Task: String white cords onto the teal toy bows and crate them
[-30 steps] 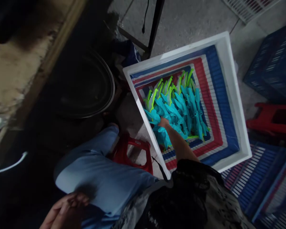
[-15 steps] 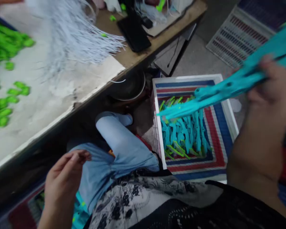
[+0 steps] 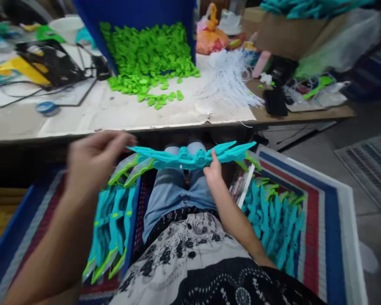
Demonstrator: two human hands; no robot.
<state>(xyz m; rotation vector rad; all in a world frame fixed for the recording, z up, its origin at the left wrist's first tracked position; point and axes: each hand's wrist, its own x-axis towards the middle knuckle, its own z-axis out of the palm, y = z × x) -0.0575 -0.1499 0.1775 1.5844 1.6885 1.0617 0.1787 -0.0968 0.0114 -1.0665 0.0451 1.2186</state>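
Note:
I hold a long turquoise plastic toy piece [image 3: 190, 157] level over my lap, just below the table edge. My right hand [image 3: 213, 169] grips it right of its middle. My left hand [image 3: 93, 160] has its fingers pinched at the piece's left tip. Green translucent blades [image 3: 130, 169] hang under the left end. A white crate [image 3: 343, 237] on my right holds several turquoise and green pieces [image 3: 273, 220]. A blue crate [image 3: 25, 228] on my left holds more of them [image 3: 111, 228].
The table [image 3: 120, 114] ahead carries a heap of small green plastic parts [image 3: 149, 59] in front of a blue bin, a bundle of white strings [image 3: 228, 80], a black phone [image 3: 274, 101], cables and a black wire stand [image 3: 51, 63]. Cardboard boxes stand at the back right.
My right hand lifted a turquoise piece out of the white crate and brought it over my lap. My left hand rose to its left end. My view swung up to the table.

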